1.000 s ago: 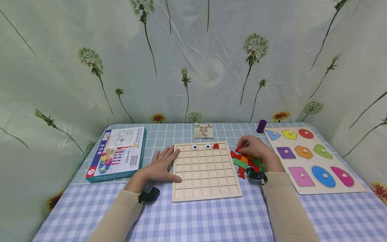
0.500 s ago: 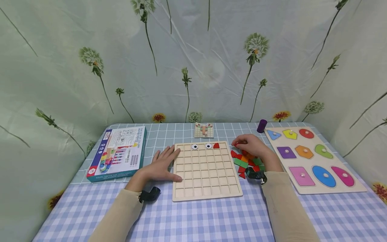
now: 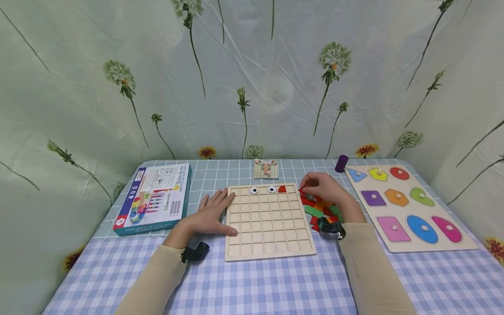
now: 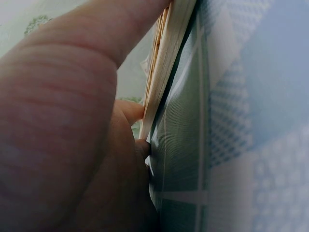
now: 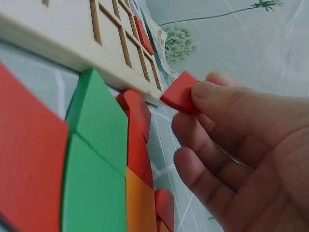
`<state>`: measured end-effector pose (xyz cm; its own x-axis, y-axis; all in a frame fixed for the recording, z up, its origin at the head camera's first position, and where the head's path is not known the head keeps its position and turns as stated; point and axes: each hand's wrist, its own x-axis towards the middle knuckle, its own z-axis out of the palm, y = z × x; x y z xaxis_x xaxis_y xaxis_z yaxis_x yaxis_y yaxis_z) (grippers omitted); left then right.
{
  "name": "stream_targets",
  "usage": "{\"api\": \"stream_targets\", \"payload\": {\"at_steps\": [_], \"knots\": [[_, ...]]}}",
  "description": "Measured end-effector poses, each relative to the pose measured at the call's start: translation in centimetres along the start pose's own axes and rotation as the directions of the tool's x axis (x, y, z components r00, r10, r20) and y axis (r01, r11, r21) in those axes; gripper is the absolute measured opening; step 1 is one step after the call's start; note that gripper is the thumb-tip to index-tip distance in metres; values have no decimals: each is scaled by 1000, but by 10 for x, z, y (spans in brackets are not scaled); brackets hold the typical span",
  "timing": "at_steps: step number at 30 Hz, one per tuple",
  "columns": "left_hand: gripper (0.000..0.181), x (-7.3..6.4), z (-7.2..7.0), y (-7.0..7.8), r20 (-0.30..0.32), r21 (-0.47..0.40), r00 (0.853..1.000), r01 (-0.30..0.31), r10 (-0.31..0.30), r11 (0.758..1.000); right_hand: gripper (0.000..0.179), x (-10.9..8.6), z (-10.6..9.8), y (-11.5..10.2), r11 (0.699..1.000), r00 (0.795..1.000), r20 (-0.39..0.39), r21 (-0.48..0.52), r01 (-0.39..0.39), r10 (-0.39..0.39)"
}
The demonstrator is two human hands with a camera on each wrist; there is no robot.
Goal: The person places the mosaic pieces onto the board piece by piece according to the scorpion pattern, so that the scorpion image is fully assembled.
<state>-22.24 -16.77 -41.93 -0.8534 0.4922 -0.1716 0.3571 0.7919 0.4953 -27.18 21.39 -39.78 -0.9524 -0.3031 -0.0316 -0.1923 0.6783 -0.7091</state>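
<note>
My right hand (image 3: 327, 188) pinches a small red block (image 5: 179, 93) with one curved side between thumb and forefinger. It is held by the upper right corner of the wooden grid board (image 3: 267, 225). Under that hand lies a pile of red, green (image 5: 99, 145) and orange (image 5: 140, 198) blocks, partly covered by it. My left hand (image 3: 210, 216) rests with spread fingers along the board's left edge, its thumb over the rim. In the board's top row sit two white eye pieces, the left eye piece (image 3: 253, 190) and the right eye piece (image 3: 272, 189), and a red corner piece (image 3: 281, 189).
A small pattern card (image 3: 265, 169) lies behind the board. At the left is a boxed toy set (image 3: 153, 199). A knobbed shape puzzle (image 3: 407, 208) lies at the right, with a purple cylinder (image 3: 341, 163) at its upper left corner. A checked cloth (image 3: 260, 286) covers the front.
The right hand has lifted the red block from the pile and moved it left to the board's upper right corner. The left hand has stayed in place.
</note>
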Motion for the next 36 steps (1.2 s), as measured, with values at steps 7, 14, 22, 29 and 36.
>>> {"api": "stream_targets", "payload": {"at_steps": [7, 14, 22, 29, 36], "knots": [[118, 0, 0, 1, 0, 2, 1000, 5, -5, 1000, 17, 2, 5, -5, 1000, 998, 60, 14, 10, -11], [117, 0, 0, -1, -4, 3, 1000, -2, 2, 1000, 18, 5, 13, -10, 1000, 998, 57, -17, 5, -5], [117, 0, 1, -3, -6, 8, 1000, -7, 7, 1000, 16, 9, 19, -9, 997, 999, 54, -72, -2, 5], [117, 1, 1, -2, -5, -1, 1000, -12, 12, 1000, 16, 11, 23, -11, 994, 997, 72, -103, 37, -30], [117, 0, 2, -4, -15, 12, 1000, -12, 12, 1000, 14, 12, 28, -13, 993, 998, 65, -116, 28, -20]]}}
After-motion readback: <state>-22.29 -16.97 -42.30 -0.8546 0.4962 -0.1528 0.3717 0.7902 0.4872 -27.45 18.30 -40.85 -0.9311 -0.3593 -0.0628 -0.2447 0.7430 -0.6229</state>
